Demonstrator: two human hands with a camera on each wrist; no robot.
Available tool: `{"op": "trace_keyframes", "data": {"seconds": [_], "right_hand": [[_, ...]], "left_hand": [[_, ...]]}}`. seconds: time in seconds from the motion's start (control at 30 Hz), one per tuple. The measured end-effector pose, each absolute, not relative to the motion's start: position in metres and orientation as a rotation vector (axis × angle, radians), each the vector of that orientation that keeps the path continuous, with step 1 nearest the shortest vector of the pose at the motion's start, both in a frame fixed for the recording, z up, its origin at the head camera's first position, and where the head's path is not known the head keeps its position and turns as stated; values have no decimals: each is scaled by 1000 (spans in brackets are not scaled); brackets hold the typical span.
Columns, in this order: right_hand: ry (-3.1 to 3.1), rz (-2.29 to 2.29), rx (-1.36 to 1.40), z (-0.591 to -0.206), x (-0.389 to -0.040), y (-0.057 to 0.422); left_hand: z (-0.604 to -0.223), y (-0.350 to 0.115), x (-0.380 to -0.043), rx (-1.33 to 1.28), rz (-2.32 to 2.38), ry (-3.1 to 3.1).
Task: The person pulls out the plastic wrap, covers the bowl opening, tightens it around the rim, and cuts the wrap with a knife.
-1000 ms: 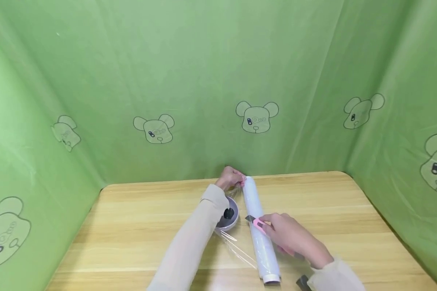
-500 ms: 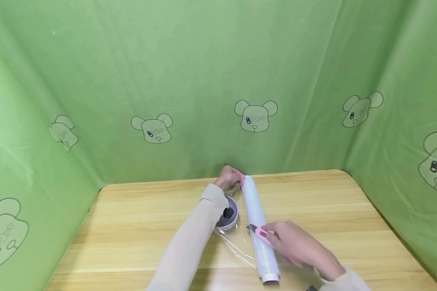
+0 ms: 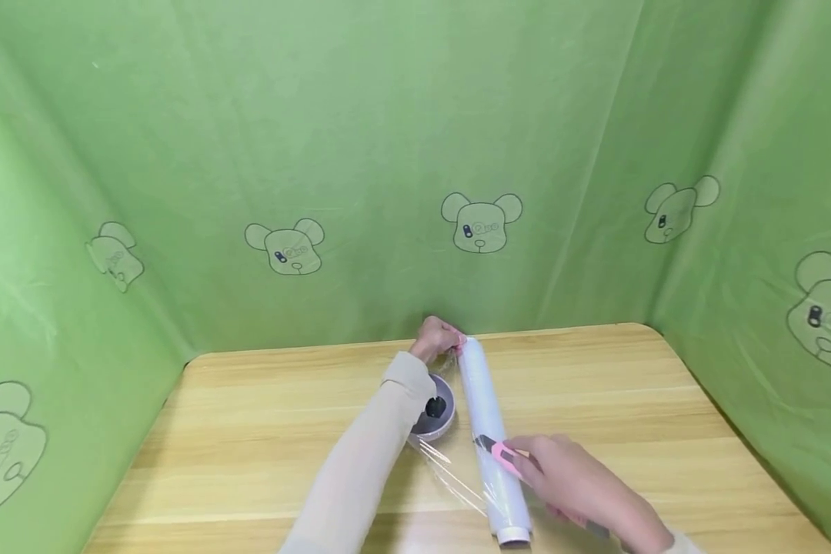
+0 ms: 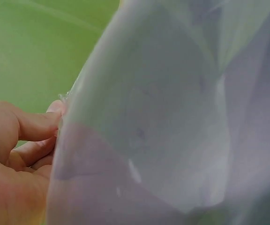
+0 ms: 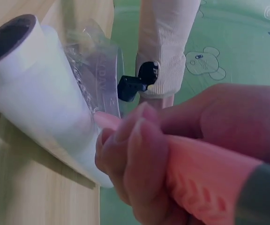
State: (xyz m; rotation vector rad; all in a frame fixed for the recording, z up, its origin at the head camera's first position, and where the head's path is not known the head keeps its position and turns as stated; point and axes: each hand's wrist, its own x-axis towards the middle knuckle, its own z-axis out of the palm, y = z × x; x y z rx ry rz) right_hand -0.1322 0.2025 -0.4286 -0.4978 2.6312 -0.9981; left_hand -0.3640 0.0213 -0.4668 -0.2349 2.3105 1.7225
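Note:
A roll of cling film (image 3: 481, 392) lies lengthwise on the table, its near end toward me. Beyond its far end my left hand (image 3: 438, 338) pinches the film's edge; the left wrist view shows thumb and fingers (image 4: 36, 126) together on it. Clear film (image 3: 453, 481) stretches left from the roll over a pale bowl (image 3: 429, 428), partly hidden by the left forearm. My right hand (image 3: 571, 473) grips a pink utility knife (image 3: 504, 455), its dark blade against the film at the roll's left side. In the right wrist view, fingers curl round the knife handle (image 5: 205, 173).
The wooden table (image 3: 263, 431) ends at a green curtain (image 3: 381, 154) printed with bear heads, which also rises on both sides. A small black device (image 3: 435, 407) on the left wrist shows in front of the bowl.
My right hand has drawn the knife toward me along the roll, from about its middle to a nearer part. The left hand keeps its pinch at the far end.

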Motion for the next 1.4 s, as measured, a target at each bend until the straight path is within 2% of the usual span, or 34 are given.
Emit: {"op": "trace_keyframes", "data": {"seconds": [0.47,0.77,1.13,1.4], "right_hand": [[2654,-1023,-587,-427,-143,202],[2605,-1067,-529,-432,-145,200],[2612,-1048,-558,-434,-148,201],[2622,-1011,-517,-428,-146,197]], "left_hand": [[-473,12,-369,-239,1851,2240],[-468,6,-368,-17,1697,2299],[-470,3,-366,28,1604,2289],[-467,9,-365,-40,1590,2277]]}}
